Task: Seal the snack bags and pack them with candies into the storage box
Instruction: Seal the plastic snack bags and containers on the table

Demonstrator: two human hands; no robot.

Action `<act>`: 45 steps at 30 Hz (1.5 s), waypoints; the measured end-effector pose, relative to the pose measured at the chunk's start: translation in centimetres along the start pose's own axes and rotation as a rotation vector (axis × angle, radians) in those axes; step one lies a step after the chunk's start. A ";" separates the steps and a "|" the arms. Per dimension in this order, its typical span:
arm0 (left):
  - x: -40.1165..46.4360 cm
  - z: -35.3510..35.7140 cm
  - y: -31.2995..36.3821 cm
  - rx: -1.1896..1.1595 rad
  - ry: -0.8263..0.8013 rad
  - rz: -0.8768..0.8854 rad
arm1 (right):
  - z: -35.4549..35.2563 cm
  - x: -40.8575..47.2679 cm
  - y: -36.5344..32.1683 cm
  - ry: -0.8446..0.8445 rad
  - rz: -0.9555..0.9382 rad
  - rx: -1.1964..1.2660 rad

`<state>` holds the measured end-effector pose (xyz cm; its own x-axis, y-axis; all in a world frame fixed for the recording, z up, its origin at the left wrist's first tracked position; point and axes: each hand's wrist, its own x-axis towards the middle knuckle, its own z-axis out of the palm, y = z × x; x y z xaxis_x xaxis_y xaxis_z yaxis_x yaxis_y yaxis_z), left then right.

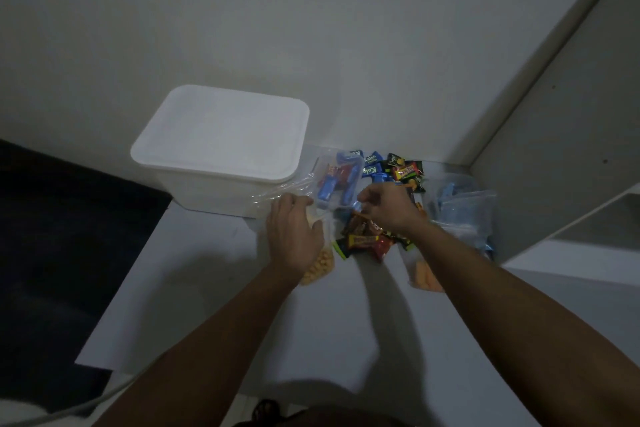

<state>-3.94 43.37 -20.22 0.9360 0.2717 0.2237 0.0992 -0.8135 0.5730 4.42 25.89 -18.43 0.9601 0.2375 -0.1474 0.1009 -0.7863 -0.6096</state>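
A white storage box (pixel 221 152) with its lid on stands at the back left of the table. My left hand (pixel 294 232) presses on a clear snack bag of yellow puffs (pixel 320 267). My right hand (pixel 388 206) pinches something small above a pile of wrapped candies (pixel 367 239). Under my right forearm lies a second bag of orange snacks (pixel 420 276). A small clear tub (pixel 341 180) holding blue and red items stands just behind my hands. More candies (pixel 391 168) lie behind it.
Clear bags with blue contents (pixel 464 211) sit at the right against a white shelf unit (pixel 568 135). The white table (pixel 194 302) ends at the left over dark floor. A wall rises behind the box.
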 end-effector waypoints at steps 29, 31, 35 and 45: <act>-2.0 8.3 13.0 -0.681 -0.850 -0.609 | -6.7 -8.3 11.8 -0.101 0.090 0.056; -2.2 7.8 12.3 -0.699 -0.844 -0.604 | -6.0 -9.0 11.1 -0.121 0.089 0.070; -2.6 7.2 11.1 -0.689 -0.864 -0.567 | -4.5 -10.3 10.3 -0.138 0.126 0.197; -3.4 6.3 10.0 -0.606 -0.913 -0.468 | -2.9 -12.7 8.5 -0.064 0.284 0.355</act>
<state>-3.96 31.05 -20.23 0.7697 -0.1887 -0.6099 0.5494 -0.2907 0.7834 -6.18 14.56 -19.44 0.9177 0.0842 -0.3881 -0.2702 -0.5837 -0.7657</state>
